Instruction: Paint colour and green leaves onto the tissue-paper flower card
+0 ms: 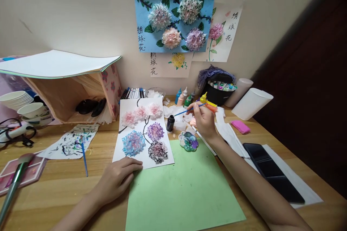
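Pinched in my right hand point(204, 121) is a thin blue paintbrush point(182, 112), its tip at the mouth of a small black ink bottle point(170, 124). My left hand point(120, 177) lies with fingers stretched out at the lower left corner of a white sheet point(127, 105). Raised crumpled flowers cover that sheet: pink ones on top, a blue flower point(133, 143), a purple flower point(155, 131) and a black-edged flower point(158, 152), with black branch lines between them. Right of the sheet sits a paint-stained palette point(189, 141), partly on a green board point(187, 195).
Paint bottles point(187, 100) and crumpled tissue stand behind the ink bottle. Another blue brush point(84, 158) rests on a stained paper point(69, 144) at left. A black case point(273, 173), pink eraser-like block point(240, 127) and white cup point(252, 104) are at right. Flower pictures point(173, 21) hang on the wall.
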`<action>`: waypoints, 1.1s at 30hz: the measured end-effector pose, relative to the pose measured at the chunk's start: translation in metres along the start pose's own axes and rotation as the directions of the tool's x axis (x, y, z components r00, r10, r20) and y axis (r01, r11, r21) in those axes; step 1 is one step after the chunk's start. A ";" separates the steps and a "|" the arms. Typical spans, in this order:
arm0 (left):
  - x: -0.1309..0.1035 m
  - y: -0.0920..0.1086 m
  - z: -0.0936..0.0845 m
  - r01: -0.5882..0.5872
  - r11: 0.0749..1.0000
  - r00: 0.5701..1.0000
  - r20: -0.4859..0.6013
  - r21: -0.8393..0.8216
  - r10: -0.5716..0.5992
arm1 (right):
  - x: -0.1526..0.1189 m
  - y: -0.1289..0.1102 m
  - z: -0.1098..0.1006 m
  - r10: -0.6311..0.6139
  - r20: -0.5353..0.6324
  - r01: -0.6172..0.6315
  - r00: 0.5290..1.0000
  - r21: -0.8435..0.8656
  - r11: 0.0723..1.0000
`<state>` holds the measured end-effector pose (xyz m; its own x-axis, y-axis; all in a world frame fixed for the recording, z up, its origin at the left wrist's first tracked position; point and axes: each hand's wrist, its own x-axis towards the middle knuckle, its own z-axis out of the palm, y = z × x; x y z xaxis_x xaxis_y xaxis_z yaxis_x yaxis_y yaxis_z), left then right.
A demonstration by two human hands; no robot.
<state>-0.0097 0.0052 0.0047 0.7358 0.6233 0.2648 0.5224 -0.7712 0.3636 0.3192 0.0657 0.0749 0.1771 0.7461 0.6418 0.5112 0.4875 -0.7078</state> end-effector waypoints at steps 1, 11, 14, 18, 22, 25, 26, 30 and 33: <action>0.000 0.000 0.000 0.000 1.000 1.000 0.000 0.001 0.000 | 0.000 0.000 0.001 0.003 0.000 -0.003 1.000 -0.002 1.000; 0.004 0.003 -0.005 -0.032 0.999 0.999 -0.014 0.017 0.032 | -0.009 -0.005 -0.017 0.113 -0.202 -0.069 0.973 0.213 0.975; 0.005 0.004 -0.004 -0.022 1.000 1.000 -0.015 0.011 0.022 | -0.036 0.001 -0.022 0.219 -0.170 -0.143 0.961 0.375 0.916; 0.007 0.006 -0.002 -0.049 0.997 0.998 -0.022 0.060 0.050 | -0.092 0.013 -0.021 0.302 -0.023 -0.276 0.953 0.351 0.895; 0.009 0.011 0.002 -0.115 0.978 0.993 -0.002 0.174 0.117 | -0.128 0.014 -0.016 0.251 0.025 -0.246 0.968 0.312 0.918; 0.007 0.014 0.001 -0.172 0.959 0.984 -0.008 0.225 0.179 | -0.132 0.010 -0.014 0.183 0.040 -0.185 0.982 0.327 0.927; 0.006 0.013 -0.001 -0.185 0.954 0.980 -0.023 0.235 0.195 | -0.131 0.010 -0.013 0.175 0.033 -0.176 0.984 0.332 0.927; 0.001 0.002 -0.017 0.055 0.966 0.973 -0.232 0.254 0.005 | -0.131 0.013 -0.016 0.205 -0.001 -0.193 0.979 0.326 0.925; 0.000 -0.018 -0.029 0.467 0.874 0.823 -0.430 0.138 -0.371 | -0.134 0.018 -0.017 0.221 0.006 -0.212 0.975 0.303 0.929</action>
<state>-0.0318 0.0231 0.0244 0.2261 0.8549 0.4670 0.8592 -0.4009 0.3178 0.3188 -0.0331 -0.0182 0.2809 0.8378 0.4681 0.1824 0.4323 -0.8831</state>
